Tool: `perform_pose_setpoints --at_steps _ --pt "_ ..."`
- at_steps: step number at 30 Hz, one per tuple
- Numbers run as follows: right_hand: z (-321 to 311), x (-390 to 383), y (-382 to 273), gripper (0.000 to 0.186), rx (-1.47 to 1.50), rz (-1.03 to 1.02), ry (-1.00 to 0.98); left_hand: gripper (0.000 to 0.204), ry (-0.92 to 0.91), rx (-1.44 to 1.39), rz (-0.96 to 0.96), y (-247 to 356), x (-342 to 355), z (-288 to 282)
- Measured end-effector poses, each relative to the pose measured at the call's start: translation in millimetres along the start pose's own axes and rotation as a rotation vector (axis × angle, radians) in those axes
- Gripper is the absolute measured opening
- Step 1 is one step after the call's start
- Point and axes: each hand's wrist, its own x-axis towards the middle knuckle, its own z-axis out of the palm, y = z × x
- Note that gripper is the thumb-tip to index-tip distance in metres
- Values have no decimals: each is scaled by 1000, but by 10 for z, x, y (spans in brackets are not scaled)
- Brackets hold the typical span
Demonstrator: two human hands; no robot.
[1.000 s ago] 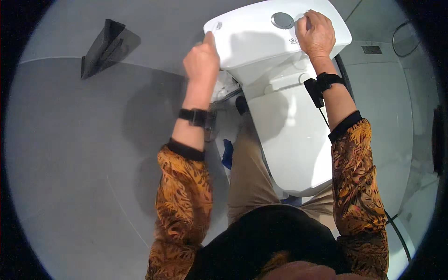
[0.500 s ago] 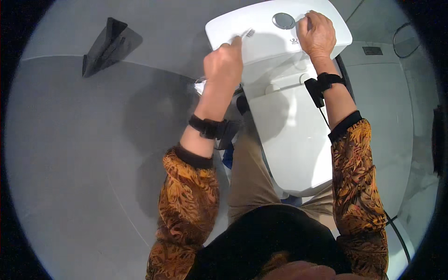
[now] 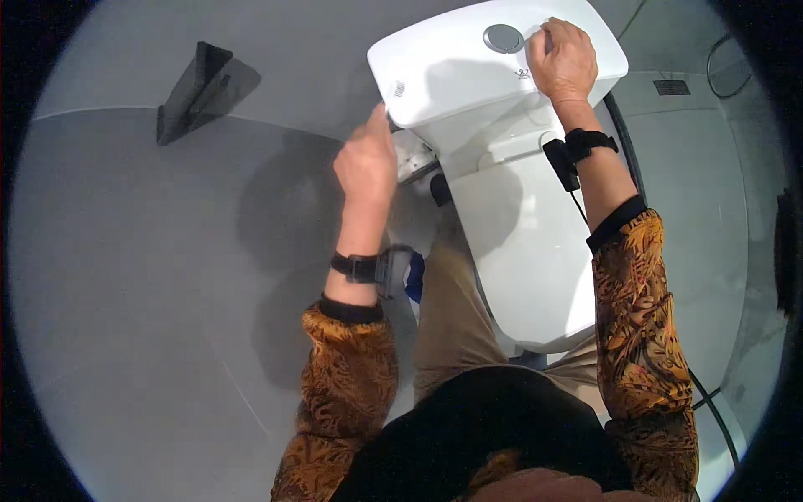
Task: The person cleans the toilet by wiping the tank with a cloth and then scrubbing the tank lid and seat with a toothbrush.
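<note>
Gripping a small white brush (image 3: pixel 399 89), the left hand (image 3: pixel 366 166) has its fingers closed, the brush's head just beyond their tips over the left corner of the white toilet cistern (image 3: pixel 456 50). Farther off, the right hand (image 3: pixel 565 64) rests on top, fingers bent, any hold impossible to tell, a round grey button (image 3: pixel 503 38) just left of them.

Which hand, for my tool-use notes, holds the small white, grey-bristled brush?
The left hand, gripping the brush over the white ceramic cistern; the right hand, beside the round silver flush button, shows none.
</note>
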Motion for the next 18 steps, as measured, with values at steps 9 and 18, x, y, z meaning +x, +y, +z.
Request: perform_pose_setpoints --at_steps 9,18 --pt "15 2 47 22 13 -25 52 17 -56 -777 -184 528 320 74" --pt "-56 58 -39 23 57 21 -21 31 198 -1240 -215 896 1082 665"
